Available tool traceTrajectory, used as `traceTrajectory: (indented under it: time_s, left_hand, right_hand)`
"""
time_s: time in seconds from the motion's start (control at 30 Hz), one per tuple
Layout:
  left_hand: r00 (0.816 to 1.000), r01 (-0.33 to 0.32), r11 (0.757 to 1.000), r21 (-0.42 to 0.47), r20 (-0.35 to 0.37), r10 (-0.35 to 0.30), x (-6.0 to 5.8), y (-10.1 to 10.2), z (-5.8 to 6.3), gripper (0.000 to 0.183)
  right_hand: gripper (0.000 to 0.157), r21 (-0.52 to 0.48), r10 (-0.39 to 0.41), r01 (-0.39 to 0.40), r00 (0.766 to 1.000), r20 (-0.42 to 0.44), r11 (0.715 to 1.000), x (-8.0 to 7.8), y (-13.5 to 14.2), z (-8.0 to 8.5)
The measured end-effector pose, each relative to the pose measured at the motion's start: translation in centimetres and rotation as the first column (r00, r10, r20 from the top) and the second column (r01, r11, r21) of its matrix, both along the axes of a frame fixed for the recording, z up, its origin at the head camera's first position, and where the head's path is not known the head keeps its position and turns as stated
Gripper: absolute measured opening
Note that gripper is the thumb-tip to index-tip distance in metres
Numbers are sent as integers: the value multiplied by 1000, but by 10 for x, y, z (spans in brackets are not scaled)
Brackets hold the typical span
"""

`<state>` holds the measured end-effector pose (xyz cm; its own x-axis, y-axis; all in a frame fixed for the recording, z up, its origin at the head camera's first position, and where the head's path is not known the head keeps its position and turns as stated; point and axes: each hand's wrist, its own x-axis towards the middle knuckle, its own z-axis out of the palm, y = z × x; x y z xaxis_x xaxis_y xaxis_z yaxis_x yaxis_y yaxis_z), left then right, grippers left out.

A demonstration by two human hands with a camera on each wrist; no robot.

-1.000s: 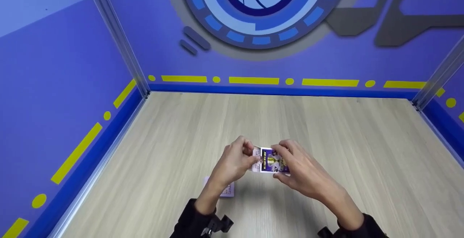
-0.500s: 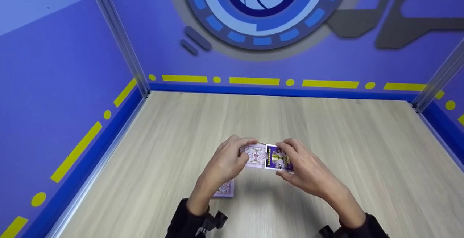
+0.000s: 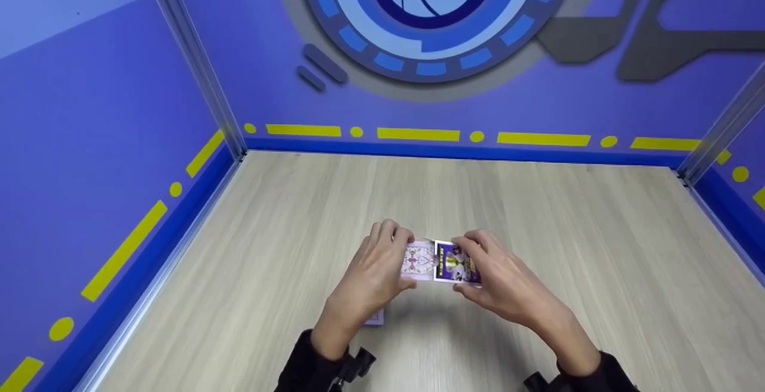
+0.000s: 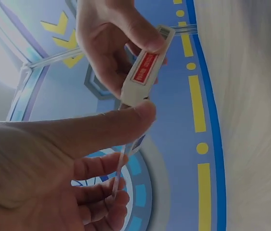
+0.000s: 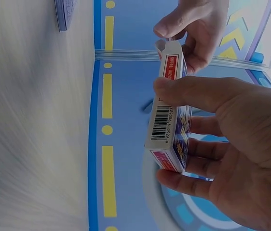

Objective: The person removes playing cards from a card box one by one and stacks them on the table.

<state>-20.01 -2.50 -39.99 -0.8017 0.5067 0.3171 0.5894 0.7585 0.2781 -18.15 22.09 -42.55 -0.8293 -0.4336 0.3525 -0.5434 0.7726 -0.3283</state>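
Observation:
Above the wooden table, my right hand (image 3: 505,281) holds a card box (image 3: 455,263), purple with a gold trophy on its face. Its white narrow side with a barcode (image 5: 162,122) shows in the right wrist view, the thumb pressed on it and fingers behind. Out of the box's open left end sticks a playing card (image 3: 417,260) with a pink-white ornate back. My left hand (image 3: 367,269) grips that card by its long edges, thumb near, fingers far. In the left wrist view the card (image 4: 119,168) looks like a thin sheet against the fingers.
A stack of pink-backed playing cards (image 3: 375,318) lies on the table, partly covered by the left wrist. Blue-purple panels (image 3: 334,105) enclose the wooden table (image 3: 568,230) at the back and sides. Both wrists wear dark cuffs with small cameras.
The left hand has shifted left from the box's opening, and its grip has changed to span the card's edges. More of the card's patterned back shows than a second ago. The right hand stays nearly still.

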Motion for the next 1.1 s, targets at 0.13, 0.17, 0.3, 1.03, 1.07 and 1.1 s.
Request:
traceTrajectory:
  time_s: [0.13, 0.17, 0.3, 1.03, 1.07, 1.1]
  left_hand:
    - [999, -4, 1000, -14, 36, 4, 1, -10, 8, 73]
    - [999, -6, 1000, -9, 48, 6, 0, -13, 10, 73]
    - [994, -36, 999, 9, 103, 35, -1, -25, 14, 68]
    - [933, -69, 988, -139, 341, 113, 4, -52, -35, 46]
    - [932, -68, 987, -144, 345, 115, 4, -52, -37, 46]
    - [929, -68, 986, -149, 350, 117, 4, -53, -39, 45]
  right_hand:
    - [66, -8, -7, 7, 1000, 6, 1000, -1, 3, 1]
    - [67, -8, -8, 9, 1000, 6, 1000, -2, 4, 2]
    - [67, -12, -19, 19, 1000, 10, 1000, -3, 8, 3]
    - [66, -13, -52, 53, 998, 46, 999, -2, 15, 8]
    - [66, -12, -50, 51, 998, 45, 999, -2, 15, 8]
    - [66, -10, -49, 50, 998, 44, 999, -1, 15, 8]
